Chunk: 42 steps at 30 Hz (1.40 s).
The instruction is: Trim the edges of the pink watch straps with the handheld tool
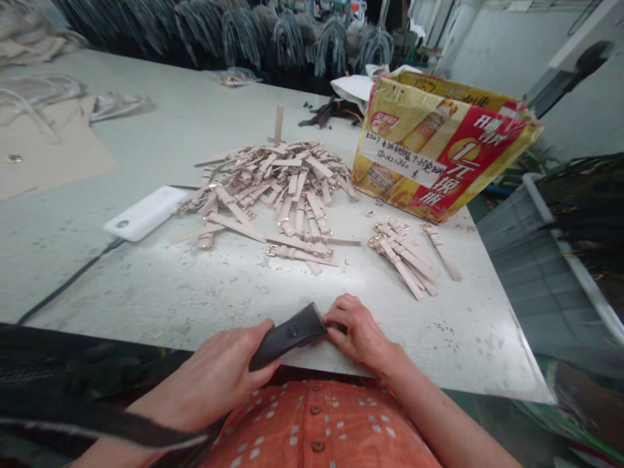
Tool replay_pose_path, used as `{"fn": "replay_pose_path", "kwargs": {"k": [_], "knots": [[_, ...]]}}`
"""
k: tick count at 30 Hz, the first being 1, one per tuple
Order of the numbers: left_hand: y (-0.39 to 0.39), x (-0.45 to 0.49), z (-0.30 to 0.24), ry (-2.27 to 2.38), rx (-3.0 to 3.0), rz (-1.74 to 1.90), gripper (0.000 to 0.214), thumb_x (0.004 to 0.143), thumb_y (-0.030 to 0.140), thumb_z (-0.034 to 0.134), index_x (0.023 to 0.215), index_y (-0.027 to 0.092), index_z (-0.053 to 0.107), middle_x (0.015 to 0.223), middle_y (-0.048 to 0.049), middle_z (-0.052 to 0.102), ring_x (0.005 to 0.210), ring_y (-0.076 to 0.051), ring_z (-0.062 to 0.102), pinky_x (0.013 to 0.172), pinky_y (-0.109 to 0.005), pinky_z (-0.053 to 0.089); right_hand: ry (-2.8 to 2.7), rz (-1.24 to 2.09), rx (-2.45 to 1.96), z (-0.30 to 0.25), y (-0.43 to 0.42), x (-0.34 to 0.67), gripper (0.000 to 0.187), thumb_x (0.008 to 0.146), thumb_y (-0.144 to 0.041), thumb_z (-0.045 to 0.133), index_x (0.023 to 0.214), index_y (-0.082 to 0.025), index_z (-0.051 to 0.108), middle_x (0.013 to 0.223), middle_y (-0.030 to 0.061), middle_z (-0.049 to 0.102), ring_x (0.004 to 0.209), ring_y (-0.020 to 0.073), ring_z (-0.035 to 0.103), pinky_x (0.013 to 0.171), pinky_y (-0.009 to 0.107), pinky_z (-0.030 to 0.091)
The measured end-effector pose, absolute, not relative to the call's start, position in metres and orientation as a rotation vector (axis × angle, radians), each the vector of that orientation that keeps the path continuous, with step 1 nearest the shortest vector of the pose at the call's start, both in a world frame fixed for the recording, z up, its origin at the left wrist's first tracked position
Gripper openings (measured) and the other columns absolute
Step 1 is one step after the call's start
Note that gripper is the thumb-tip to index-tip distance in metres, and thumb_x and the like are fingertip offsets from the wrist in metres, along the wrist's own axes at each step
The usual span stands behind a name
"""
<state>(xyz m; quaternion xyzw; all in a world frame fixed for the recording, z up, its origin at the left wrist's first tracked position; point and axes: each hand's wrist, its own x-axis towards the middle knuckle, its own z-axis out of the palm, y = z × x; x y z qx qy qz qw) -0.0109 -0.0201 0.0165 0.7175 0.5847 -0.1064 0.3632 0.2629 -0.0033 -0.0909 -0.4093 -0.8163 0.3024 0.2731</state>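
Note:
My left hand (238, 357) is wrapped round a black handheld tool (290, 335) shaped like a hair clipper. Its wide end points right and meets the fingertips of my right hand (358, 331). Those fingers are pinched together near the table's front edge, and what they hold is hidden; a pale sliver shows just behind the hand. Ahead lies a big heap of beige buckle straps (292, 172) with gold-coloured buckles. A smaller bunch of the same straps (404, 257) lies to the right, with one single strap (442, 252) beside it.
A white power bank (145, 212) with a black cable lies left on the pale table (160, 292). At the right back stands a yellow and red carton (433, 149). A grey bin (526, 260) adjoins the table's right side. Dark cords (287, 42) hang behind.

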Motion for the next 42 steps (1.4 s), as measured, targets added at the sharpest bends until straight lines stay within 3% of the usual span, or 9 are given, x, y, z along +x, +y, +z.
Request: {"fn": "replay_pose_path", "kwargs": {"k": [3,9,21,27,31,42], "knots": [[-0.019,-0.012,0.014,1.511,1.835,-0.240,0.032,0.093,0.047,0.050,0.103,0.026,0.072,0.098,-0.0100,0.089,0.087,-0.031,0.084,0.078,-0.037,0.053,-2.209,0.887,-1.162,-0.082,0.000,0.261,0.021,0.093,0.000,0.086,0.096,-0.021,0.086,0.095,0.0042,0.074,0.096,0.0233,0.068,0.090,0.036,0.050],[-0.023,-0.034,0.010,1.573,1.780,-0.242,0.033,0.091,0.053,0.050,0.096,0.027,0.071,0.090,-0.0055,0.087,0.083,-0.029,0.082,0.076,-0.035,0.053,-2.243,0.962,-1.251,-0.073,0.004,0.254,0.016,0.100,-0.010,0.087,0.089,-0.021,0.081,0.095,0.0031,0.073,0.099,0.0234,0.068,0.093,0.037,0.046],[-0.022,-0.021,0.010,1.494,1.846,-0.211,0.029,0.093,0.048,0.051,0.095,0.028,0.072,0.084,-0.0036,0.085,0.076,-0.026,0.079,0.071,-0.034,0.049,-2.347,0.508,-1.431,-0.097,0.002,0.233,0.011,0.110,-0.013,0.071,0.102,-0.022,0.071,0.092,0.0057,0.077,0.088,0.0245,0.066,0.084,0.036,0.041],[-0.022,-0.027,0.005,1.483,1.838,-0.161,0.028,0.096,0.048,0.053,0.094,0.029,0.073,0.083,-0.0015,0.085,0.075,-0.024,0.078,0.072,-0.033,0.050,-2.236,0.598,-1.401,-0.092,0.001,0.239,0.013,0.114,-0.015,0.063,0.114,-0.024,0.072,0.096,0.0043,0.081,0.090,0.0241,0.072,0.089,0.035,0.047],[-0.022,-0.032,0.001,1.502,1.855,-0.150,0.026,0.094,0.047,0.055,0.095,0.029,0.074,0.086,-0.0019,0.086,0.077,-0.025,0.079,0.071,-0.033,0.050,-2.175,0.676,-1.260,-0.084,-0.009,0.259,0.019,0.108,-0.013,0.067,0.124,-0.022,0.074,0.105,0.0059,0.083,0.101,0.0255,0.074,0.100,0.040,0.049],[-0.012,-0.012,0.009,1.500,1.861,-0.148,0.024,0.094,0.047,0.057,0.096,0.028,0.072,0.086,-0.0027,0.085,0.078,-0.025,0.079,0.071,-0.033,0.050,-2.150,0.760,-1.156,-0.090,-0.014,0.269,0.014,0.100,-0.010,0.073,0.106,-0.022,0.078,0.100,0.0066,0.080,0.100,0.0262,0.069,0.094,0.041,0.049]]}}
